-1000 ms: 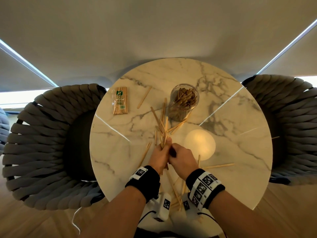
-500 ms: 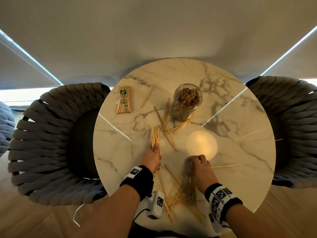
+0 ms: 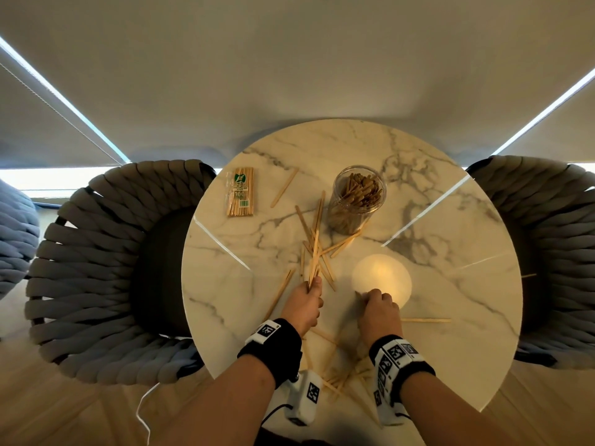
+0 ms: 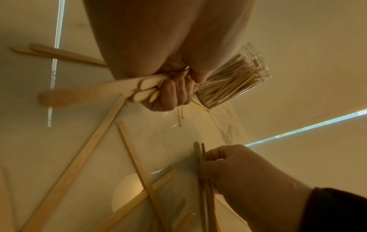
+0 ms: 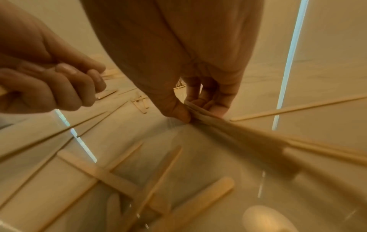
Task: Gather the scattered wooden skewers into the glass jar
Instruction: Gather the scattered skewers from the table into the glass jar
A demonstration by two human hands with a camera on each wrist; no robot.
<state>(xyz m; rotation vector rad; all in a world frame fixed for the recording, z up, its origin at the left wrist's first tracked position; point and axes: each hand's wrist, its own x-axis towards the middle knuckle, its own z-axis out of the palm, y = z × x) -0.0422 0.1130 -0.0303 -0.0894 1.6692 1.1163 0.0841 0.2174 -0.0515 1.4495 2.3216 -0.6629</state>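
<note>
- Table point(image 3: 450, 317): round, marble-patterned top, with a bright round light reflection point(image 3: 381, 281) right of centre.
- Glass jar point(image 3: 355, 204): upright on the far middle of the table, already packed with sticks standing on end.
- Loose sticks point(image 3: 325, 249): crossed pile just in front of the jar; more scattered near the front edge between the wrists point(image 3: 338, 378); one lone stick point(image 3: 285, 187) left of the jar; one point(image 3: 425, 320) lying flat right of the right hand.
- Left hand point(image 3: 302, 305): fingers clenched round a bundle of sticks point(image 3: 314, 259), which fans up and away toward the jar; ends poke out past the curled fingers in the left wrist view point(image 4: 139, 89).
- Right hand point(image 3: 378, 312): low on the table beside the reflection, thumb and fingertips pinching a few sticks point(image 5: 200, 113) at one end, the rest trailing along the surface.
- Sealed packet of sticks point(image 3: 240, 196): far left of the table, label marked 100.
- Woven chairs: one at left point(image 3: 96, 268), one at right point(image 3: 553, 252).
- Wristbands with printed markers point(image 3: 269, 344): one on each wrist.
</note>
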